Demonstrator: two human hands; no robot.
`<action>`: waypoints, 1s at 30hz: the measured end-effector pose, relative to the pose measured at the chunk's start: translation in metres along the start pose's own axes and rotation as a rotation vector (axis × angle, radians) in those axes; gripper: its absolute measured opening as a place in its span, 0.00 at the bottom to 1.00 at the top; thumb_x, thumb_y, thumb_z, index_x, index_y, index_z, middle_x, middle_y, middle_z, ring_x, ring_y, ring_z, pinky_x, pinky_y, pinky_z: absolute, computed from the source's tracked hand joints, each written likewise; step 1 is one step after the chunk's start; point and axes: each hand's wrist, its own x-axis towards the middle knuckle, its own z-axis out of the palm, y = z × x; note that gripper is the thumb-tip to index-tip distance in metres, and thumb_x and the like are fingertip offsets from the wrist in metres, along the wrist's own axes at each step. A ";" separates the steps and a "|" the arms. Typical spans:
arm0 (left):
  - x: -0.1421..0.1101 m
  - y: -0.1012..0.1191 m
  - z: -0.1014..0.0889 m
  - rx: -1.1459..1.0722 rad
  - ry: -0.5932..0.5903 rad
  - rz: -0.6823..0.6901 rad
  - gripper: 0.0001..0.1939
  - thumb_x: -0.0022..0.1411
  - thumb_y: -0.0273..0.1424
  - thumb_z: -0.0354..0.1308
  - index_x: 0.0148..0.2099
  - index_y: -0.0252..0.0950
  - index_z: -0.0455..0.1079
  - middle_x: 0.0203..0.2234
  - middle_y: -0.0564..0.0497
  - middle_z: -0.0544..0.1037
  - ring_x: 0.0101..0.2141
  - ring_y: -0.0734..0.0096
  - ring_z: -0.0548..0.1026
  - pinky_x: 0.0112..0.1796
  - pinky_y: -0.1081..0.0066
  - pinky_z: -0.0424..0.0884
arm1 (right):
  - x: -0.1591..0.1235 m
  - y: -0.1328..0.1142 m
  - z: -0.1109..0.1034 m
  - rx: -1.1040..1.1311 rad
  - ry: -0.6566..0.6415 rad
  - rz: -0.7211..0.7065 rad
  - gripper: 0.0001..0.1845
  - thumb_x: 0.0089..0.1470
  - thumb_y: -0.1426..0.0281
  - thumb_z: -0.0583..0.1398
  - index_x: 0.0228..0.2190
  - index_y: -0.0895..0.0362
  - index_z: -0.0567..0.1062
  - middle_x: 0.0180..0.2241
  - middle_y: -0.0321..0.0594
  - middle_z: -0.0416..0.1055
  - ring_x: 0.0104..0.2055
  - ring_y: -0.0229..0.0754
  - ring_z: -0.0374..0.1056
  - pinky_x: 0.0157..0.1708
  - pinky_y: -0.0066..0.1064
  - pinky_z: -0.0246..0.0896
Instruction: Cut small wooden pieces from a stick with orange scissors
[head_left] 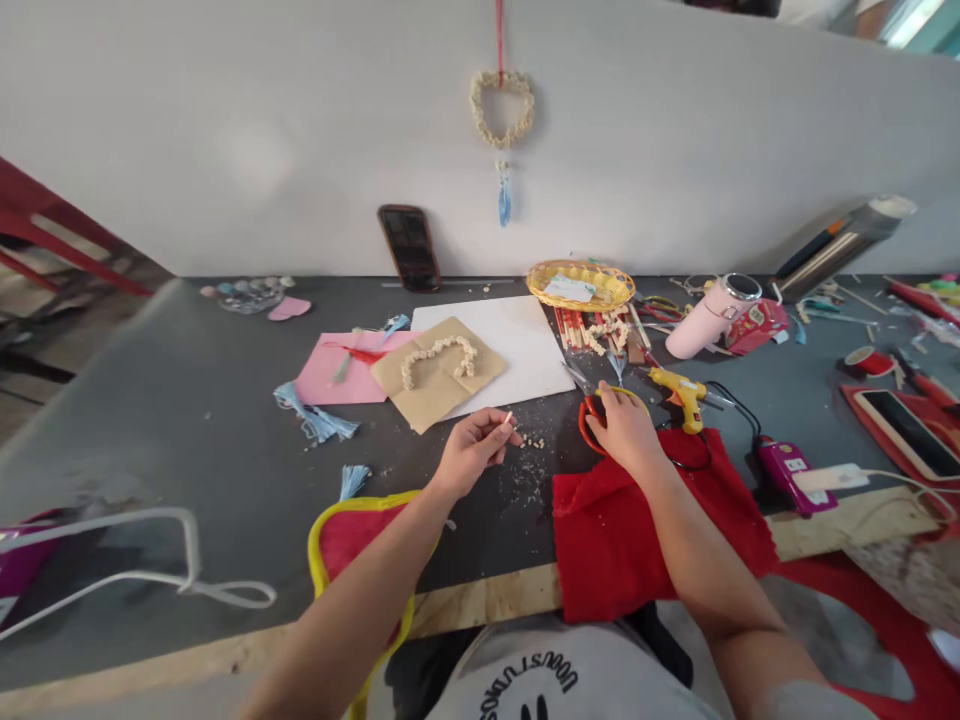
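Note:
My left hand point(478, 450) is closed in a pinch on a short pale stick point(509, 420), held above the dark tabletop. Just beside its fingertips lie several small cream-coloured bits point(533, 442). My right hand point(624, 428) has its fingers over the handles of a pair of scissors point(586, 424) with red and yellow grips; the blades point up and left. Beyond my left hand, a partial heart outline of pale bits point(439, 350) rests on brown paper point(420, 398), which overlaps a white sheet point(525, 350).
Right of the scissors are a yellow glue gun point(679, 395), red cloth point(622, 540), pink bottle point(709, 318) and purple power strip point(787, 470). A yellow basket point(611, 290) stands behind bundled sticks. Blue tassels point(319, 418) lie left; a heart wreath point(476, 100) hangs on the wall.

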 end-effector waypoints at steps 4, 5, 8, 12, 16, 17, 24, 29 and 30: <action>-0.001 0.002 0.000 -0.010 -0.001 0.046 0.21 0.55 0.46 0.64 0.40 0.33 0.71 0.23 0.49 0.79 0.15 0.82 0.63 0.18 0.78 0.53 | 0.003 -0.003 -0.018 -0.081 -0.129 -0.009 0.30 0.59 0.63 0.57 0.59 0.65 0.62 0.48 0.57 0.74 0.51 0.55 0.70 0.50 0.41 0.62; -0.001 0.003 0.000 -0.011 0.001 0.061 0.21 0.55 0.46 0.64 0.41 0.33 0.71 0.23 0.49 0.79 0.15 0.82 0.63 0.18 0.78 0.53 | 0.005 -0.004 -0.023 -0.093 -0.146 0.001 0.27 0.59 0.62 0.57 0.57 0.62 0.65 0.45 0.56 0.75 0.47 0.55 0.72 0.46 0.42 0.64; 0.000 0.002 -0.001 -0.003 0.013 0.097 0.22 0.55 0.45 0.64 0.42 0.32 0.72 0.22 0.50 0.79 0.15 0.82 0.61 0.18 0.77 0.53 | 0.015 -0.008 -0.037 -0.114 -0.130 0.006 0.18 0.60 0.62 0.56 0.49 0.57 0.72 0.37 0.52 0.77 0.40 0.56 0.75 0.39 0.41 0.65; 0.001 0.001 0.000 -0.013 0.062 0.157 0.22 0.53 0.46 0.65 0.42 0.32 0.72 0.21 0.51 0.78 0.15 0.82 0.61 0.18 0.77 0.54 | 0.040 -0.027 -0.042 -0.071 -0.073 -0.146 0.15 0.63 0.68 0.53 0.50 0.54 0.70 0.46 0.46 0.75 0.48 0.46 0.71 0.45 0.33 0.62; 0.002 0.002 0.000 -0.041 0.148 0.204 0.21 0.53 0.45 0.65 0.40 0.33 0.71 0.20 0.52 0.77 0.16 0.82 0.61 0.18 0.77 0.54 | 0.069 -0.049 -0.027 -0.012 -0.075 -0.257 0.13 0.62 0.68 0.54 0.48 0.53 0.72 0.47 0.42 0.73 0.48 0.42 0.70 0.45 0.28 0.61; 0.002 0.002 0.000 -0.051 0.167 0.210 0.20 0.53 0.44 0.65 0.40 0.33 0.71 0.20 0.52 0.77 0.16 0.82 0.61 0.18 0.77 0.54 | 0.075 -0.053 -0.022 -0.003 -0.075 -0.261 0.12 0.62 0.68 0.55 0.46 0.54 0.73 0.47 0.43 0.73 0.46 0.42 0.70 0.43 0.29 0.61; 0.004 0.004 -0.002 -0.127 0.215 0.208 0.20 0.52 0.44 0.66 0.40 0.33 0.72 0.19 0.53 0.76 0.16 0.81 0.61 0.18 0.77 0.54 | 0.080 -0.057 -0.013 0.097 -0.058 -0.288 0.08 0.61 0.74 0.53 0.37 0.58 0.73 0.41 0.46 0.74 0.41 0.44 0.70 0.39 0.31 0.61; 0.005 0.002 -0.003 -0.112 0.212 0.230 0.20 0.53 0.43 0.65 0.43 0.33 0.72 0.20 0.53 0.76 0.16 0.81 0.62 0.19 0.77 0.55 | 0.044 -0.053 -0.017 0.219 -0.090 -0.390 0.05 0.61 0.72 0.56 0.36 0.56 0.72 0.35 0.38 0.76 0.38 0.40 0.72 0.40 0.29 0.61; 0.005 0.001 -0.003 -0.103 0.210 0.236 0.21 0.54 0.42 0.65 0.44 0.33 0.72 0.20 0.53 0.76 0.17 0.81 0.62 0.19 0.77 0.55 | 0.037 -0.054 -0.015 0.241 -0.096 -0.406 0.04 0.60 0.73 0.57 0.36 0.56 0.73 0.36 0.38 0.76 0.39 0.40 0.72 0.40 0.29 0.62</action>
